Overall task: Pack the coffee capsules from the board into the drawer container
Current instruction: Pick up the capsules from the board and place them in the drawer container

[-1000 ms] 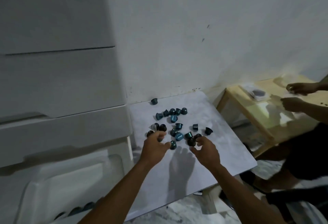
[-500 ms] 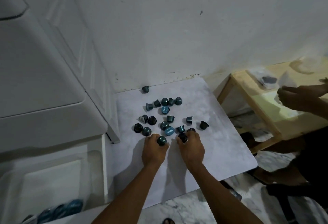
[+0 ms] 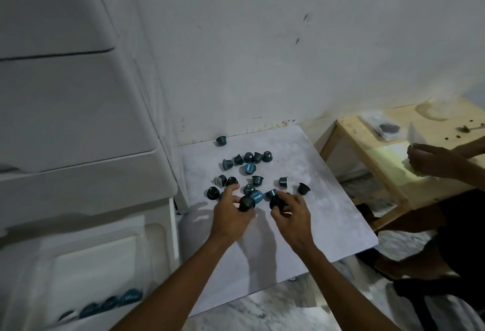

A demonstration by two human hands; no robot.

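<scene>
Several dark teal coffee capsules (image 3: 248, 168) lie scattered on the pale marbled board (image 3: 328, 220) on the floor. My left hand (image 3: 231, 215) is at the near edge of the pile, fingers closed around one dark capsule (image 3: 246, 203). My right hand (image 3: 291, 215) is beside it, pinching another dark capsule (image 3: 277, 202). A lone capsule (image 3: 221, 140) rests by the wall. At lower left the open white drawer container (image 3: 86, 259) holds several blue capsules (image 3: 112, 303) along its front.
A tall white drawer unit (image 3: 73, 120) fills the left side. A white wall stands behind the board. To the right is a low wooden table (image 3: 388, 162), where another person's hands (image 3: 435, 160) handle paper; their legs reach the floor near the board's right edge.
Both my hands have lifted a little off the board, each with a capsule in its fingers. The view has shifted slightly, showing more of the open drawer.
</scene>
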